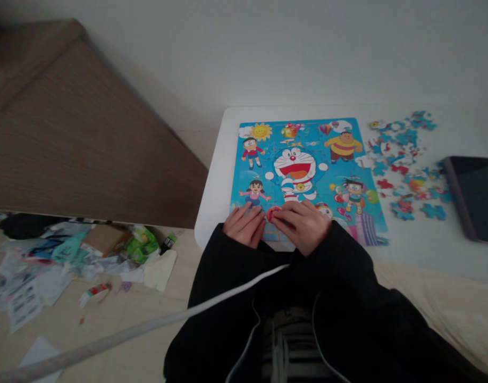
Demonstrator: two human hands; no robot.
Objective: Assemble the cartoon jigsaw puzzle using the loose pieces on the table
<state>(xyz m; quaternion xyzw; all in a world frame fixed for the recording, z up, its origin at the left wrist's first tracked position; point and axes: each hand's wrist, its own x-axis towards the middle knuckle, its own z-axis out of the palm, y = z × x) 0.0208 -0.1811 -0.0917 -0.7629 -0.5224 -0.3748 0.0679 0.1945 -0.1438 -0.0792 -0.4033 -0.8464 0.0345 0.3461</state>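
A red piece (272, 214) was held low over the puzzle (324, 183), near its bottom edge and left of the middle. It appeared to be pinched between the right hand's (303, 226) thumb and forefinger, a grip by which a small, flat thing could be turned easily. The left hand's (244, 222) fingers were laid side by side over the lower left corner, with nothing seen pinched in them; by these the puzzle was probably steadied. The puzzle was set at the front of the desk (218, 186), where it could be reached comfortably with 2 hands. The loose pieces (407, 165) were spread close along its right side, presumably so that most of the picture was left uncovered and any of them could be picked up from the right. A phone (477, 197) was laid flat beyond them, well apart from the hands.
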